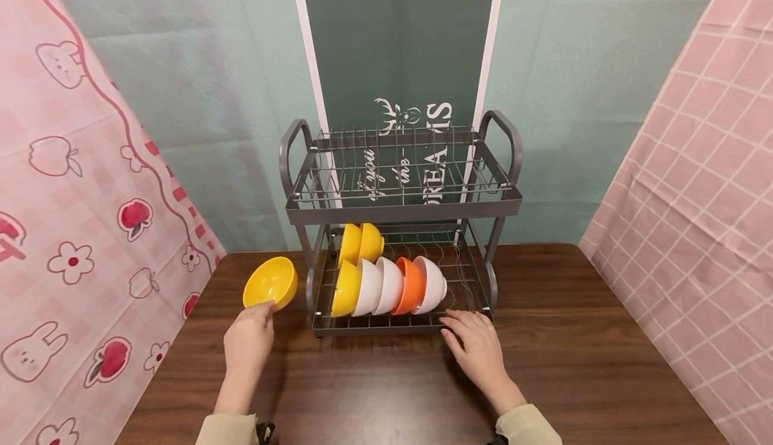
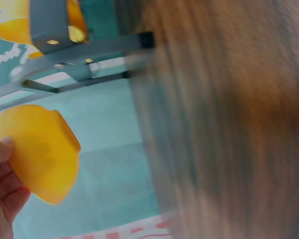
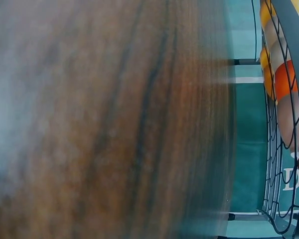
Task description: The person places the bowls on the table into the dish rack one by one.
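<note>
My left hand [image 1: 249, 339] pinches the rim of a yellow bowl [image 1: 272, 281] to the left of the dish rack [image 1: 403, 214]. In the left wrist view the same bowl [image 2: 40, 152] hangs tilted, with thumb and fingers on its edge. Near the front right edge of the lower shelf lies my right hand [image 1: 475, 348], its fingers loosely extended and holding nothing. On that shelf a front row of tilted bowls runs from a yellow bowl [image 1: 346, 288] through white bowls [image 1: 430, 285] and an orange bowl [image 1: 410, 286]. Two yellow bowls [image 1: 371, 241] stand behind it.
The rack's upper wire shelf [image 1: 398, 176] has grey handles at both ends. Beneath everything is a dark wooden table [image 1: 386, 391]. A pink patterned curtain [image 1: 90, 230] hangs at left, a pink checked one [image 1: 688, 183] at right, and a green backdrop [image 1: 398, 42] behind.
</note>
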`<state>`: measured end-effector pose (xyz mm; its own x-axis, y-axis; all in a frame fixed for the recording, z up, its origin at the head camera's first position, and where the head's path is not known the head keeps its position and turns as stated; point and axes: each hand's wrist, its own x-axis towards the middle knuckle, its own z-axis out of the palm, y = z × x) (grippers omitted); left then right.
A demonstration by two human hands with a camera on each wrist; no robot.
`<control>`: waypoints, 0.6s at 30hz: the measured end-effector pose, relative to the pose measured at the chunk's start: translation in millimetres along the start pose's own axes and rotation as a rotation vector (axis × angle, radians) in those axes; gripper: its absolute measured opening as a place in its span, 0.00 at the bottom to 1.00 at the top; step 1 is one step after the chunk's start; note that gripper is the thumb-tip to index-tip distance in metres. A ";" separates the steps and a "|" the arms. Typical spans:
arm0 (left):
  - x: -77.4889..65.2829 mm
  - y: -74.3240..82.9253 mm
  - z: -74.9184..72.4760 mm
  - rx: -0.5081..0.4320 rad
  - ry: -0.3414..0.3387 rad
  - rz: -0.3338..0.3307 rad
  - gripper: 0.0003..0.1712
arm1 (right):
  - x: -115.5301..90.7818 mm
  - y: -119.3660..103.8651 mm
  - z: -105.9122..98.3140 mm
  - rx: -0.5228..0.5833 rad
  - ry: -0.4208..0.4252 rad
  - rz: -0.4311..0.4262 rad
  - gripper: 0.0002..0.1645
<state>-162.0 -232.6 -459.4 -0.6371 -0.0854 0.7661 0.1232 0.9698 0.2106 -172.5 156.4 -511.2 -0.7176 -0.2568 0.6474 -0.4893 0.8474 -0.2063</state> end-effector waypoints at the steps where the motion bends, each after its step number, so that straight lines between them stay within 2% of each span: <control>1: 0.8 1.7 -1.8 -0.009 0.022 0.003 0.05 | 0.0 -0.2 -0.2 0.000 -0.004 0.003 0.12; 6: 5.4 13.0 -12.4 -0.033 0.091 0.025 0.05 | 0.0 -0.9 -1.0 0.010 -0.013 0.012 0.13; 13: 11.1 34.9 -30.7 -0.072 0.075 0.015 0.06 | -0.1 -0.9 -0.2 0.008 0.000 0.005 0.12; 18: 12.7 48.5 -37.4 -0.104 0.093 0.051 0.05 | -0.3 0.2 0.0 0.003 0.005 -0.008 0.13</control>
<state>-135.6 -195.2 -416.8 -0.5553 -0.0626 0.8293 0.2347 0.9448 0.2284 -172.4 156.7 -511.4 -0.7115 -0.2611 0.6524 -0.4965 0.8438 -0.2038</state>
